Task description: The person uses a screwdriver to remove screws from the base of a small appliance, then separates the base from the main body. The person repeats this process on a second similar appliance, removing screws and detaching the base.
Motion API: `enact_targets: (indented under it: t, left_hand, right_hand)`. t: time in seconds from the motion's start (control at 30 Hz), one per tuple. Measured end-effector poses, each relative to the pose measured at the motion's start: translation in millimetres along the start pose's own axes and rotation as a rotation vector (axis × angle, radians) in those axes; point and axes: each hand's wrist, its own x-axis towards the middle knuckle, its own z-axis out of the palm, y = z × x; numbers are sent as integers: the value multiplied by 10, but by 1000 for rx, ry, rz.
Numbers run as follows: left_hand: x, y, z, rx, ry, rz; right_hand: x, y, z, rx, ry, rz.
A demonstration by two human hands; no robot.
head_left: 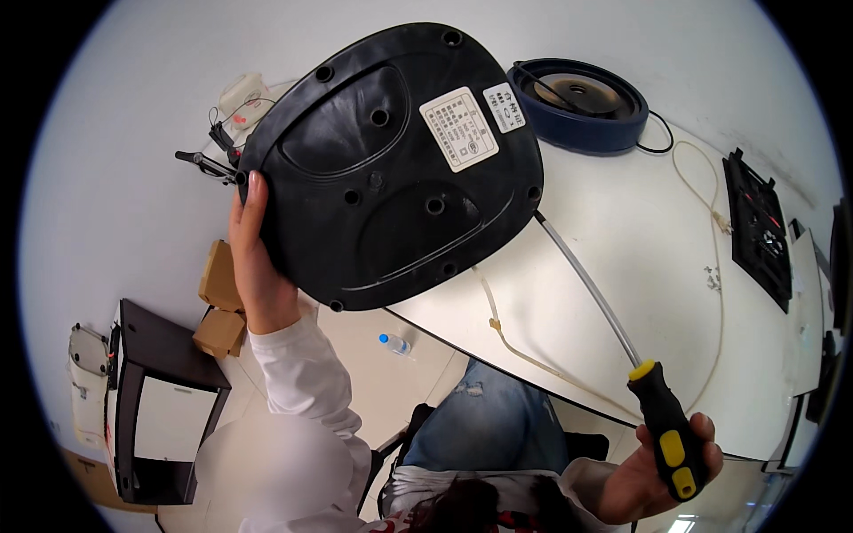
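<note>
A black plastic base cover [311, 195], rounded in outline with several screw holes and two white labels, is held up and tilted above the table's near left side. My left hand [262, 266] grips its left edge, the fingers partly hidden behind it. In my right hand [635, 475] is a long screwdriver [668, 435] with a black and yellow handle. Its metal shaft points up and left, and the tip is at the hole near the cover's right edge; whether it sits inside a screw I cannot tell.
On the white table [604, 240] stand a round dark blue appliance part [577, 133] and an open black tool case [760, 226]. Small screws [713, 278] lie near a pale power cord [718, 338]. A water bottle [394, 344], cardboard boxes [220, 333] and a dark cabinet [169, 400] are at floor level.
</note>
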Motion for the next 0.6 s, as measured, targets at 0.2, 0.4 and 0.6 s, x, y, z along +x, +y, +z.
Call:
enact_targets:
  t: [0.2,0.4,0.6]
  left_hand:
    - [116,97,135,11,10,-13]
    - [160,96,209,40,-48,-23]
    - [99,77,227,100,-88,-9]
  right_hand:
    - [-11,-61,-10,-22,-84,-23]
    - [-9,-101,69,12,-141,-46]
    - [-57,-122,79,-58,-181,-31]
